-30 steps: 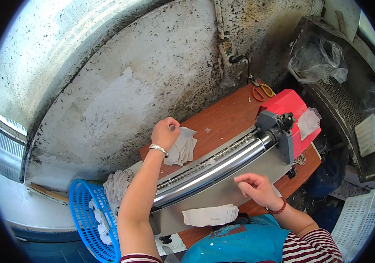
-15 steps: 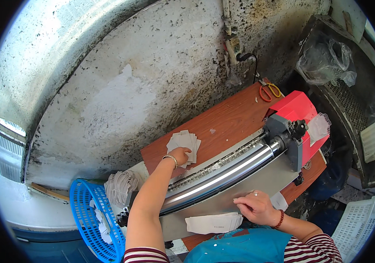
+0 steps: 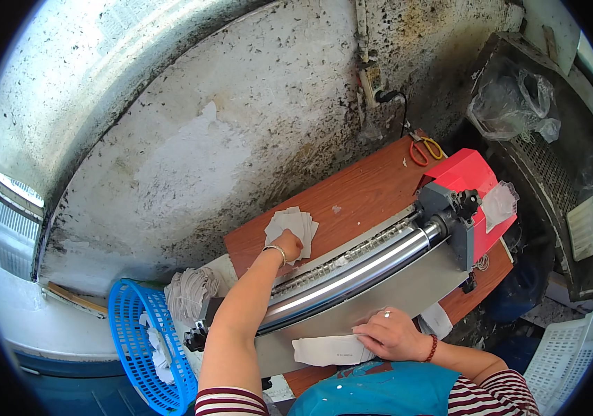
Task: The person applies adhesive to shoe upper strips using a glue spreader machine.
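Note:
Beyond the machine's long shiny roller point(image 3: 359, 267), my left hand point(image 3: 287, 245) reaches down to a loose pile of thin white pieces point(image 3: 298, 221) on the brown board. Its fingers are curled at the pile's near side, and what is between them is hidden. On the metal plate point(image 3: 286, 350) in front of the roller lies a fanned stack of white pieces point(image 3: 331, 351). My right hand point(image 3: 395, 335) is closed over the right end of that stack, fingers bent onto it. Whether the pieces are paper or cloth I cannot tell.
Red-handled and yellow-handled scissors point(image 3: 424, 149) lie at the board's far corner. The machine's red housing point(image 3: 459, 170) stands at its right end. Left of the machine are a bundle of pale strips point(image 3: 189, 297) and a blue basket point(image 3: 122, 340). A white basket point(image 3: 574, 353) stands right.
My right hand has come down and left onto the near stack. My left hand, whose index finger was stretched over the far pile, now has its fingers curled.

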Demonstrator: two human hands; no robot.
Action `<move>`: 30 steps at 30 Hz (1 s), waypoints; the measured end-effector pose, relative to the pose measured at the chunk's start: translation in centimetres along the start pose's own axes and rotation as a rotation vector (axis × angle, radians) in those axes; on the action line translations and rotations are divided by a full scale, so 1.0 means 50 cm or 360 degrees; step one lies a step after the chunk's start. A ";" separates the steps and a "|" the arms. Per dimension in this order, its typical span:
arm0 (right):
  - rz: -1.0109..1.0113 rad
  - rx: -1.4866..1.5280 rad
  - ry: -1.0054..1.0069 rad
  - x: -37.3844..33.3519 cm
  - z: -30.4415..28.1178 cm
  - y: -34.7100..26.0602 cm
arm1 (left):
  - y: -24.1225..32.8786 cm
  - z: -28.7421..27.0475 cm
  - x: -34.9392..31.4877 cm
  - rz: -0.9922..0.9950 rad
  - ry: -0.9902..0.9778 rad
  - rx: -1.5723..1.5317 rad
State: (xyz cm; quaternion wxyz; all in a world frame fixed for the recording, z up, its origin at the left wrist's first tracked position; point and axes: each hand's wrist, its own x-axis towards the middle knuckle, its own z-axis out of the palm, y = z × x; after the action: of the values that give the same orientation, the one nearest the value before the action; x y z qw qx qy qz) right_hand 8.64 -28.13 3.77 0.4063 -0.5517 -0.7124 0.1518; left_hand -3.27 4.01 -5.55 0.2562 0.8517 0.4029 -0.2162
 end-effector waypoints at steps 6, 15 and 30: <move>0.0001 -0.0015 -0.0034 -0.001 -0.003 -0.002 | -0.007 -0.003 -0.002 -0.0017 0.0062 -0.0186; 0.0003 -0.0093 -0.0257 -0.007 -0.005 -0.014 | -0.048 0.013 0.030 -0.0024 0.0208 -0.0660; -0.0198 -0.0500 0.0036 -0.006 0.032 -0.044 | 0.071 -0.032 -0.070 0.0286 0.0308 -0.0943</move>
State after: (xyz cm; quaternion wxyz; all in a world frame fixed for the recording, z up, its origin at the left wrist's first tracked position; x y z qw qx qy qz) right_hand 6.01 -28.79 4.13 0.3317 -0.5649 -0.7555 0.0067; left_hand -2.21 1.05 -1.37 0.4713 0.7889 0.3940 0.0160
